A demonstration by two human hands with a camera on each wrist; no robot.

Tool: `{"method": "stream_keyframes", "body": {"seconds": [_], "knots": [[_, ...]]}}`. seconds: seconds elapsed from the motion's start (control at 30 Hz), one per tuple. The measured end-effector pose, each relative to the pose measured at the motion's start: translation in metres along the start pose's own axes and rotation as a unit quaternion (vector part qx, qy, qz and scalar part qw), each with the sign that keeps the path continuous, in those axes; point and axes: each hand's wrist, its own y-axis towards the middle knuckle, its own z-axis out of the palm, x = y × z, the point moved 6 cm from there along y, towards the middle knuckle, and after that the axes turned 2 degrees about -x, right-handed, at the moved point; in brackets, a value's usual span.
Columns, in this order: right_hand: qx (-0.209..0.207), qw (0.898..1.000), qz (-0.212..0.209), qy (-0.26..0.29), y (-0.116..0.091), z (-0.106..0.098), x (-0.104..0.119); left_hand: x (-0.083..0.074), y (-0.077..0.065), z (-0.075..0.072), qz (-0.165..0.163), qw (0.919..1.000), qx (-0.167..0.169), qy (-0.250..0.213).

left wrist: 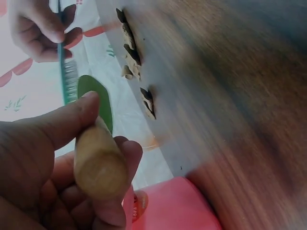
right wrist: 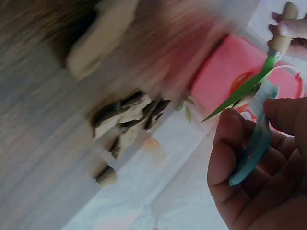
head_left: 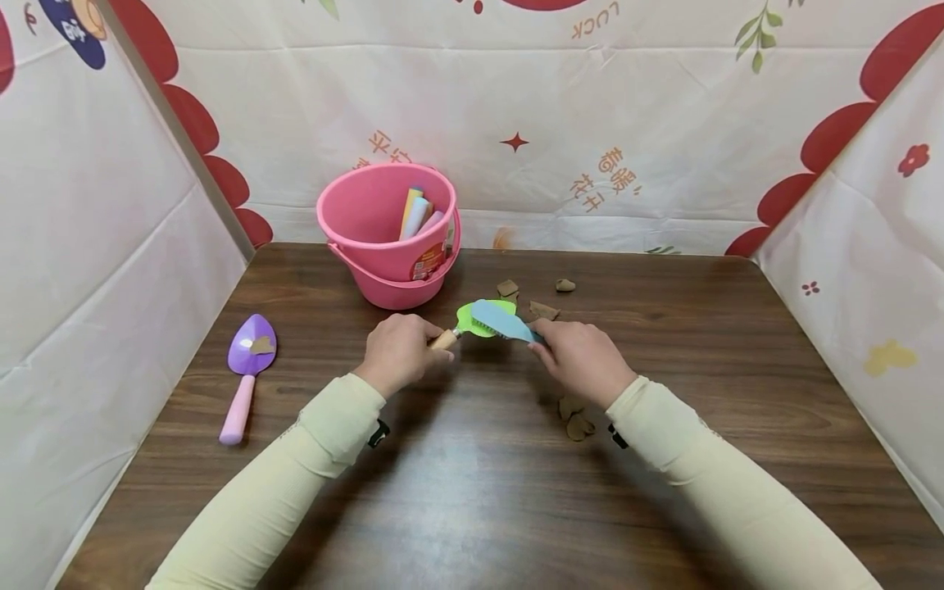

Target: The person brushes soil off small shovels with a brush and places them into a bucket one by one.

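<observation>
My left hand (head_left: pixel 398 352) grips the wooden handle of a small green trowel (head_left: pixel 464 318), thumb along the top in the left wrist view. The blade points right, lifted above the table. From the other side, my right hand (head_left: pixel 586 356) holds a light blue brush (head_left: pixel 509 322) by its handle. Its bristles face down over the blade and overlap it in the head view. Dry brown flakes (head_left: pixel 544 310) lie just beyond the tools, close to the brush. More flakes (head_left: pixel 578 426) lie below my right wrist.
A pink bucket (head_left: pixel 383 266) with several rolled coloured items (head_left: pixel 416 215) inside stands at the back, left of the tools. On the left lies a purple trowel (head_left: pixel 239 348) with a pink handle and a brown flake on its blade. Printed cloth (head_left: pixel 516 98) hangs around the wooden table (head_left: pixel 737 369).
</observation>
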Motion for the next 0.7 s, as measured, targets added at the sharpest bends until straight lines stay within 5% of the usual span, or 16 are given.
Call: {"method": "stream_keyframes", "body": {"seconds": [0.33, 0.7], "knots": [[-0.006, 0.997, 0.075, -0.010, -0.003, 0.002, -0.041, 0.001, -0.001, -0.002, -0.006, 0.9999, -0.006, 0.012], [-0.043, 0.997, 0.068, -0.010, 0.000, -0.010, -0.040, 0.000, 0.002, 0.003, -0.002, 0.9999, 0.006, 0.015]]}}
